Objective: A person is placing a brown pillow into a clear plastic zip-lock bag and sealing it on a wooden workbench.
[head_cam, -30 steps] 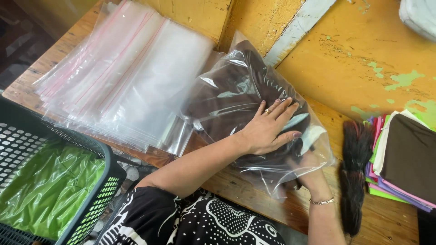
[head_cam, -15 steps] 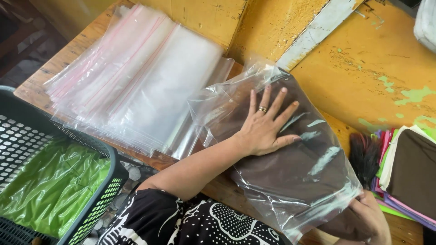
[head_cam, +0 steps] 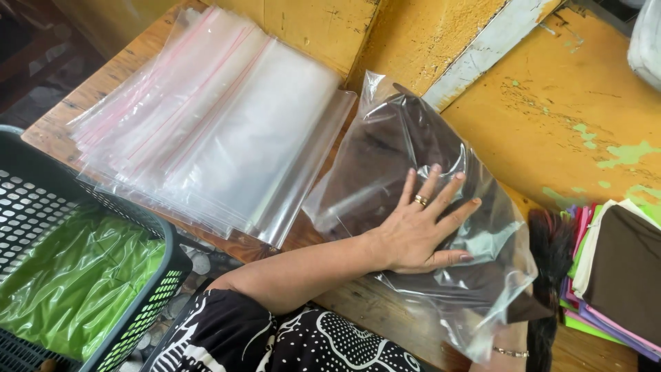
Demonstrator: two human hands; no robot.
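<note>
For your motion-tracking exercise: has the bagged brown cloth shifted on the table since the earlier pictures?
Yes. The bagged brown cloth has swung: its open end now lies farther from the stack of empty clear bags, toward the near table edge, with the left hand flat on it.

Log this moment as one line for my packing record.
left hand: flat on bag | bag: clear, holds dark brown cloth, on table | right hand: mostly hidden under bag | left of bag: empty bags
</note>
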